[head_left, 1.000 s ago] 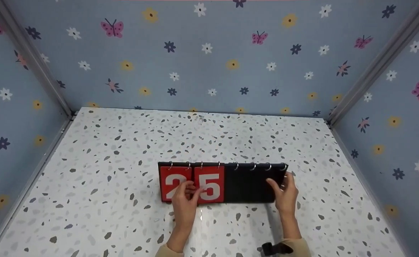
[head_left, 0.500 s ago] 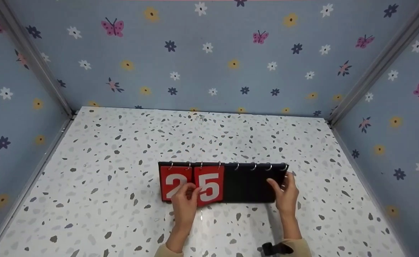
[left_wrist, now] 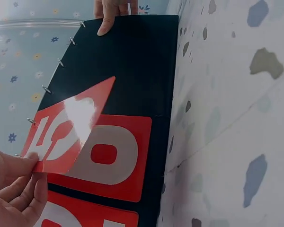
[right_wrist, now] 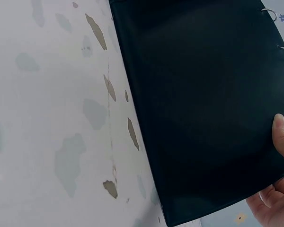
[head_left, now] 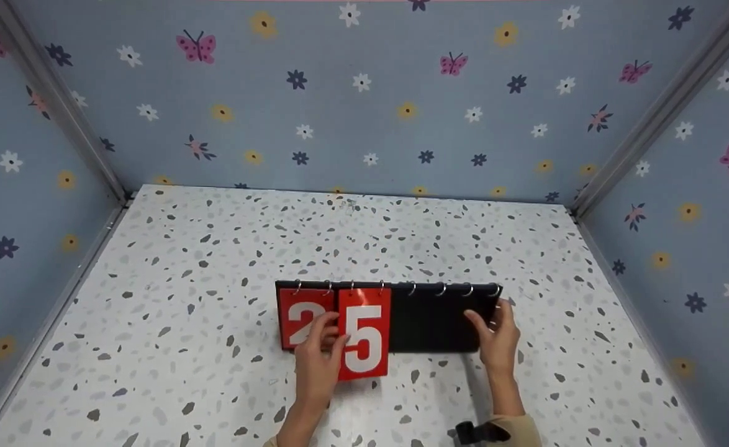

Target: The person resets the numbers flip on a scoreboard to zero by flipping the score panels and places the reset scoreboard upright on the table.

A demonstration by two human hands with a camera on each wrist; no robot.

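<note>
Flowered blue walls (head_left: 364, 105) enclose a speckled white surface (head_left: 184, 298). On it, the left hand (head_left: 316, 363) pinches the lower corner of the red 5 card (head_left: 364, 344) between thumb and fingers; the card slants from that grip up to its rings (left_wrist: 46, 89). Just behind it lies a lower red card (left_wrist: 120, 156), numeral partly covered. Left of the grip, partly hidden by the hand, is the red 2 card (head_left: 299, 310). Behind all three is the black board (head_left: 433, 320); at its end well to the right, the right hand (head_left: 498, 341) clamps it, thumb in front, fingers behind. The step in hand looks like turning the 5 card on its rings; next seems to call for a sure pinch on that single card and a steady board. Counted: two hands, one board, eight rings, three visible cards, three walls.
</note>
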